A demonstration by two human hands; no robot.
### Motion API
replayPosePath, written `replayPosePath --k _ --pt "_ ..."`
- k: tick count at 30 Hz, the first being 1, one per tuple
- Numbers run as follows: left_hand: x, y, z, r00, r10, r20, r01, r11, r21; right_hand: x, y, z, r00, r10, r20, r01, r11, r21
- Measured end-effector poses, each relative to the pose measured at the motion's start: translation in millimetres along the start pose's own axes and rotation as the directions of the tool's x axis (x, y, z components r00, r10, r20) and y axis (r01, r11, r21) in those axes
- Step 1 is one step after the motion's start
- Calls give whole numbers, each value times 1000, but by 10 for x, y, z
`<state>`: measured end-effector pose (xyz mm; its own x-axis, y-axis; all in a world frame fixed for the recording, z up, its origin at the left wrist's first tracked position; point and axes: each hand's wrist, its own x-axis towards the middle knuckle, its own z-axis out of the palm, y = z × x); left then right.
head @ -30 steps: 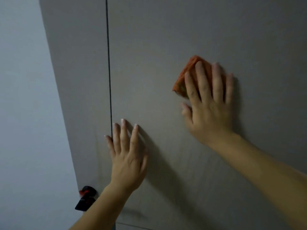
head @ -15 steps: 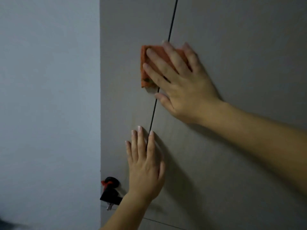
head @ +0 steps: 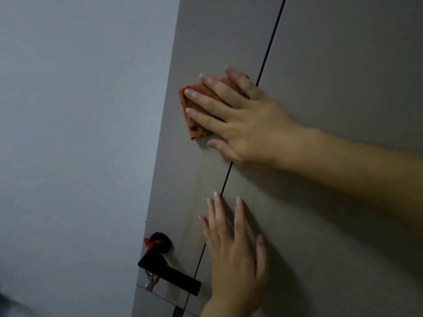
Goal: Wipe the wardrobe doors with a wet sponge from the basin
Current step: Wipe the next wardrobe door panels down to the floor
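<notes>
My right hand [head: 247, 124] pressed an orange sponge [head: 194, 110] against the wardrobe door [head: 206, 42].
The sponge lay under my straight, spread fingers, its edge poking out beyond my fingertips; my left hand [head: 233, 252] rested flat below, fingers straight, holding nothing.

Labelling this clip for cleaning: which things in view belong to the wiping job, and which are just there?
Job: orange sponge, right hand pressing it, left hand flat on the wardrobe doors.
Just there: black lever handle, red tie, wall.
</notes>
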<state>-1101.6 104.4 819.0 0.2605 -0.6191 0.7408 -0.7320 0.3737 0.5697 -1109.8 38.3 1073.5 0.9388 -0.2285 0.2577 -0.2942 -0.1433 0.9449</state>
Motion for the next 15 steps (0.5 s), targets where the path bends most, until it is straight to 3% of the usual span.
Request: replayPosePath --k 5,8,15 --pt "-27 -109 276 991 51 -125 -56 998 -41 -651 -351 107 995 -102 -22 104 990 91" --pt "-104 -228 392 984 78 -161 -81 997 -9 -870 -410 119 995 -101 -3 101 994 52" --pt "-189 -381 443 977 150 -152 -144 988 46 -302 -564 -54 961 267 78 -270 962 34"
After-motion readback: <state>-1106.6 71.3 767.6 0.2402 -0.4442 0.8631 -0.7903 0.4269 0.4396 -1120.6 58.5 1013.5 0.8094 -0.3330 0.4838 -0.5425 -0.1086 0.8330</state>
